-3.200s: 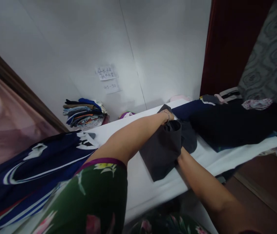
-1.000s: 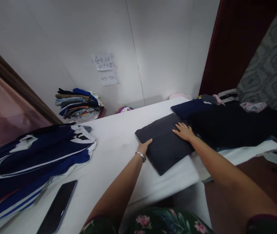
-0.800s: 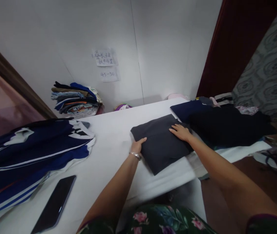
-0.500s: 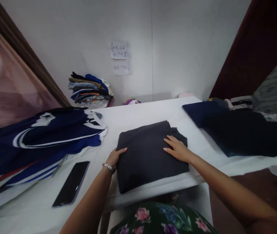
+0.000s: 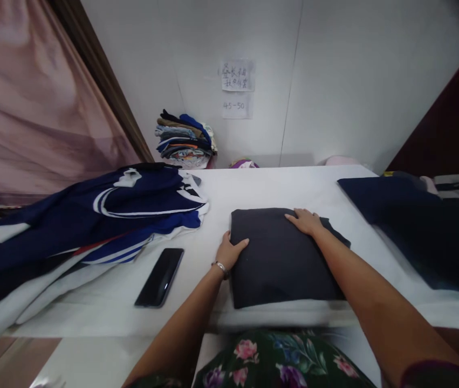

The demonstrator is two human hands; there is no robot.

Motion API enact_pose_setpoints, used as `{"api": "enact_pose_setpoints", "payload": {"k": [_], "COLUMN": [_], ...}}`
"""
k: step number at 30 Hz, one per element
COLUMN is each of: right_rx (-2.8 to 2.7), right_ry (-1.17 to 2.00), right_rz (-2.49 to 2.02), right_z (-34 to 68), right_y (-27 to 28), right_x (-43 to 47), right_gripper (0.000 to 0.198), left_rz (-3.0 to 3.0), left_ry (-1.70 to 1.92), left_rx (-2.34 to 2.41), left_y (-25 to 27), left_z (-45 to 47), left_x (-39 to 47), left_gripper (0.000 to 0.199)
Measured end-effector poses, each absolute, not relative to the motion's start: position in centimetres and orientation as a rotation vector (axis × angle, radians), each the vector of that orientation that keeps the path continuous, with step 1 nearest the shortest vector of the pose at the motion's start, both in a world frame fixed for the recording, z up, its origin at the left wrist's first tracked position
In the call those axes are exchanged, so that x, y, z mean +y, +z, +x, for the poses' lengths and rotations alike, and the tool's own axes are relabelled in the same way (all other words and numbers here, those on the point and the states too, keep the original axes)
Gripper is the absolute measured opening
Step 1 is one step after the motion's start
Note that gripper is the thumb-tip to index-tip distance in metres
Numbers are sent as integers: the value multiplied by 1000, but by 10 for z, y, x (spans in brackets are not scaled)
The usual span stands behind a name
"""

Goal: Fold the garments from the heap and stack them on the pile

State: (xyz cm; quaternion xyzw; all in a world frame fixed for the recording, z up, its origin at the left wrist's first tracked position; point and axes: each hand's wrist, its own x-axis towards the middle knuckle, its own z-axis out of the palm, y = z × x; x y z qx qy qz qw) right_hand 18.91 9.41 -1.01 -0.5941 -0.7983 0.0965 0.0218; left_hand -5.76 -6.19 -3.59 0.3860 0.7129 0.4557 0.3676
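A dark grey garment (image 5: 281,264), folded into a rough square, lies in front of me on the white-covered table. My left hand (image 5: 229,254) grips its left edge, thumb on top and fingers along the side. Flat on the upper right part of the fabric rests my right hand (image 5: 304,222), its fingers stretched toward the far edge and the thumb apart. A small flap of the same dark cloth (image 5: 336,233) sticks out on the right, partly behind my right forearm.
Navy and white clothes (image 5: 148,196) are heaped on the left, with a black phone (image 5: 159,277) nearby. Dark folded clothes (image 5: 419,226) lie at the right. Behind the table stands a stack of folded clothes (image 5: 184,140); paper notes (image 5: 237,89) hang on the wall.
My right hand has slid toward the garment's far edge. The garment now sits squarer to the table's front, my left hand still at its left edge. The view has turned left.
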Motion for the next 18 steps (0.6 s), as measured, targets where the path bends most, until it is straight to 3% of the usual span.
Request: {"api": "enact_pose_setpoints", "payload": {"k": [5,11,18], "right_rx": [-2435,-2453,-2447], "right_ry": [307,307,382], "right_rz": [-1867,-1847,-1835], "right_z": [204,202,205], "right_y": [-32,-31,-31], "right_x": [112,111,114], "right_gripper": [71,70,70], "left_rz": [1252,1625,1720], "left_ry": [952,737,508], "left_rx": [1995,2124,2124], "left_y": [-31,-9,-25], "left_z": [-71,-93,-79], "left_x": [-56,12,57], "left_gripper": [64,51,32]}}
